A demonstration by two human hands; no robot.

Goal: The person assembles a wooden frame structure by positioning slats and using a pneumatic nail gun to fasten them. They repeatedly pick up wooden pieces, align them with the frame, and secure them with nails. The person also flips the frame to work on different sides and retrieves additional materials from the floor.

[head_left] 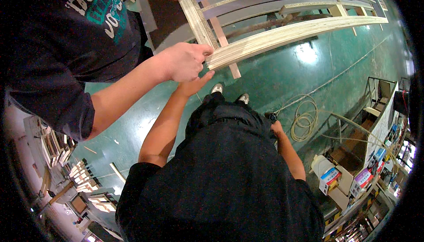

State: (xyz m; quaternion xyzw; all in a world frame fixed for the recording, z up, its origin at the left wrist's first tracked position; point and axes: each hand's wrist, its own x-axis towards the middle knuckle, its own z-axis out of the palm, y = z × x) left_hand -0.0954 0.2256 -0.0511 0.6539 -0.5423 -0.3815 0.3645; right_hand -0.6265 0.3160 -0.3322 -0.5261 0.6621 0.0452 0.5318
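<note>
Two hands are sharing the near-left corner of a long wooden frame [282,32] running far to the right above the green floor [282,78]: the left hand [194,84] is reaching up open-palmed beneath it, a co-worker's hand [183,61] is gripping it, while the right hand [276,127] is hanging low, grip unclear.

Single head view, looking steeply down, close over wooden frame [265,38]
</note>
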